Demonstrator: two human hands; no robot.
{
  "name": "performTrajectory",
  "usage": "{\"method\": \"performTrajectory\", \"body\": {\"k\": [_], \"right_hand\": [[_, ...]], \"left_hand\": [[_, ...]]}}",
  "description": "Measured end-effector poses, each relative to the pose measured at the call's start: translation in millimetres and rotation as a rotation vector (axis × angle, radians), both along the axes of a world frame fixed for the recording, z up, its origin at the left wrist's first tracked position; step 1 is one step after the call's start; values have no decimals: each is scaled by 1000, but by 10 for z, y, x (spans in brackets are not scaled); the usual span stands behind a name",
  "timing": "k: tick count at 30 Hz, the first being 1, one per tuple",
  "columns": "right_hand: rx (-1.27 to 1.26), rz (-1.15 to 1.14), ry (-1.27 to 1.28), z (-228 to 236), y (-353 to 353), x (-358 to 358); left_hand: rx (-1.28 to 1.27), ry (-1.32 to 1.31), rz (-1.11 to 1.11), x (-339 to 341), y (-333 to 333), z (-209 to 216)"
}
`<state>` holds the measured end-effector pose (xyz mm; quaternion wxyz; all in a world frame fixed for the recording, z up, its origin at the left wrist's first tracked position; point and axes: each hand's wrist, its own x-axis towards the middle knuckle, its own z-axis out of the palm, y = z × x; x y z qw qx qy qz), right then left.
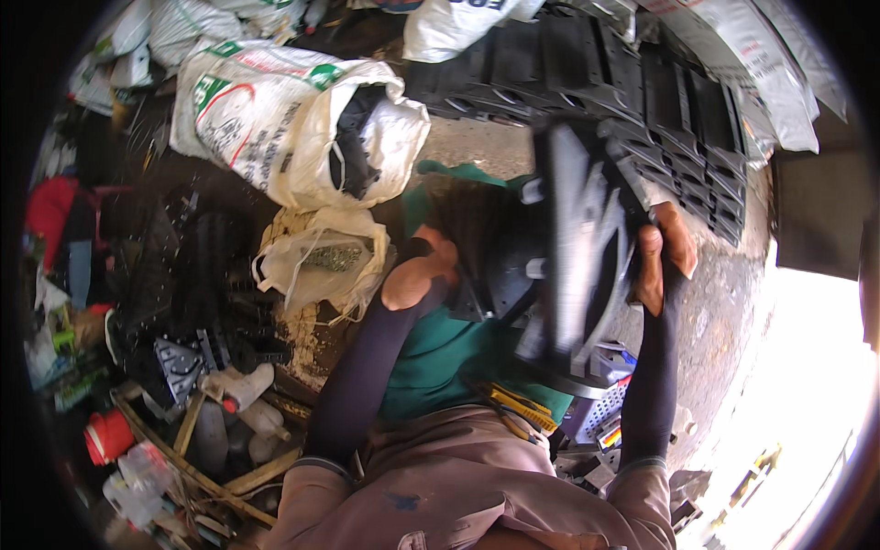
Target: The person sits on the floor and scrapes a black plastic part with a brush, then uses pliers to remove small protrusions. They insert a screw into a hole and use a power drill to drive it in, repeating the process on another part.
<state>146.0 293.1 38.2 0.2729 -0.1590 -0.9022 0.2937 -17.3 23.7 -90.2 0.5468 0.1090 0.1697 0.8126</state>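
A large black plastic part (509, 252) with a curved rim is held up before me, partly smeared by motion; its exact kind cannot be made out. My left hand (422, 273) is closed on its left side, with the fingertips partly hidden against the dark surface. On the opposite side, my right hand (667, 252) wraps its fingers round the edge. Below the part, a green cloth (426, 353) covers my lap, and a yellow-handled tool (521, 408) lies at its near edge.
Stacked black plastic parts (550, 64) line the far right. White sacks, one open with black pieces (275, 119), stand at the far left above a clear bag (325, 261). Bottles (243, 417) fill a wooden frame at left. A perforated crate (596, 412) sits by my right forearm.
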Motion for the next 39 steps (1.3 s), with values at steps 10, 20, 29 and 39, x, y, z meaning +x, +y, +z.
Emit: {"method": "performTrajectory", "body": {"k": [10,20,29,39], "right_hand": [[294,337,-24,-29,-216,-537],[326,366,-84,-23,-203,-563],[288,345,-123,-17,-182,-470],[-1265,-425,409,-657,-585,139]], "left_hand": [[-261,265,115,150,196,583],[-382,237,181,191,243,585],[-468,185,243,254,296,663],[-604,346,268,381,134,780]]}}
